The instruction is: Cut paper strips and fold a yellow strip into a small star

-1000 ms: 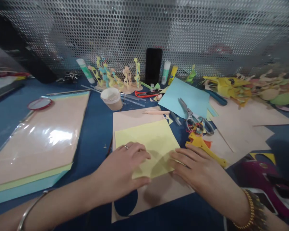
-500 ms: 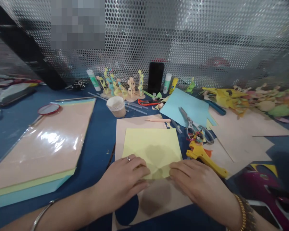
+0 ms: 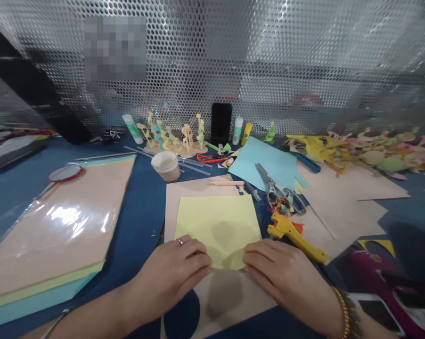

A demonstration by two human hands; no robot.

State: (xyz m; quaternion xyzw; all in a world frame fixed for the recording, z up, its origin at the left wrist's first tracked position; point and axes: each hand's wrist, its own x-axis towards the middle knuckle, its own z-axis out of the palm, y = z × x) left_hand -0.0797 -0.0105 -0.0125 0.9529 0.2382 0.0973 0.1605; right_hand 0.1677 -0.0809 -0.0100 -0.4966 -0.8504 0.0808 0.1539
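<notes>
A yellow paper sheet (image 3: 217, 216) lies over a larger pale pink sheet (image 3: 223, 296), its near edge between my two hands. My left hand (image 3: 177, 263) has its fingers together on the near left corner of the yellow sheet, with a ring on one finger. On the near right corner, my right hand (image 3: 279, 268) rests with fingers pressed together, holding the paper's edge. The thumbs are mostly hidden. A pink pencil-like stick (image 3: 226, 183) lies just beyond the yellow sheet.
Scissors (image 3: 274, 188) lie partly on blue paper (image 3: 265, 162), with a yellow glue gun (image 3: 297, 238) nearer me. A paper cup (image 3: 166, 165) and paper figures (image 3: 177, 136) stand behind. Plastic-wrapped paper (image 3: 67, 221) lies left; a white phone (image 3: 377, 313) lies near right.
The view has shifted slightly, so the table items appear lower and further left. Both hands remain on the yellow sheet's near corners, their fingers slightly closer around its edge.
</notes>
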